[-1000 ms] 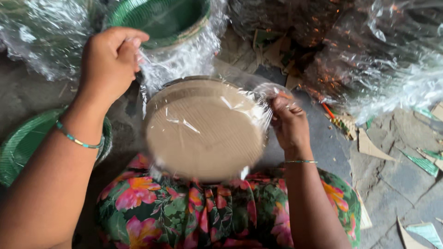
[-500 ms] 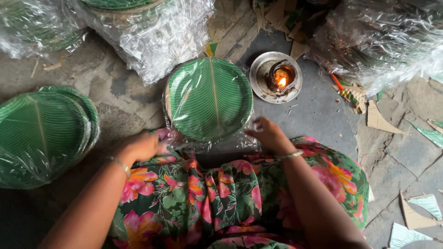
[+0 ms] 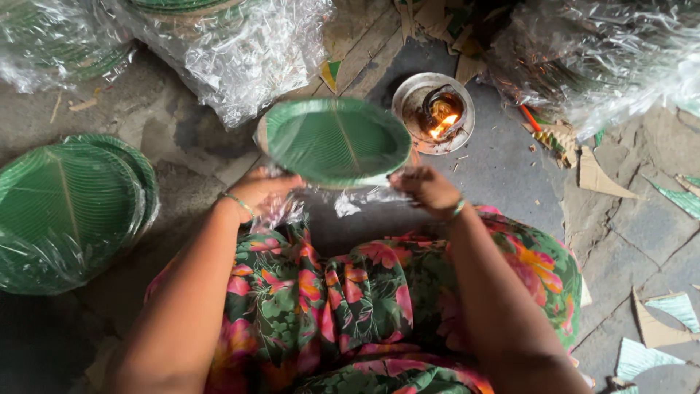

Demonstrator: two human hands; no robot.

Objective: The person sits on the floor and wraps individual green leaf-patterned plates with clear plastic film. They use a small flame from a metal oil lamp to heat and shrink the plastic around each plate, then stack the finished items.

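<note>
Flowered cloth [image 3: 343, 299] in pink, red and dark green covers the lap of the seated person, nearest to me, with both forearms reaching forward over it. Just past the knees the two hands sit apart, one at each side of a stack of green plates [image 3: 335, 140] wrapped in clear plastic film. The left hand [image 3: 264, 191], a thin bangle at its wrist, closes on the near left rim and on a crumple of the loose film [image 3: 357, 198] that hangs under the stack; the right hand [image 3: 429, 188], also bangled, pinches the film at the near right rim. Held this way the stack is lifted off the stone floor [image 3: 503, 168], tilted a little, its ribbed green face up. Off to the left, on the floor, lies another film-wrapped pile of green plates [image 3: 69, 211]. Just beyond the held stack, to the right, stands a round metal dish with a small flame [image 3: 437, 111] burning in it. Farther back lie bulky bundles in crinkled plastic [image 3: 240, 51], and cardboard scraps [image 3: 598, 175] are scattered on the right.
</note>
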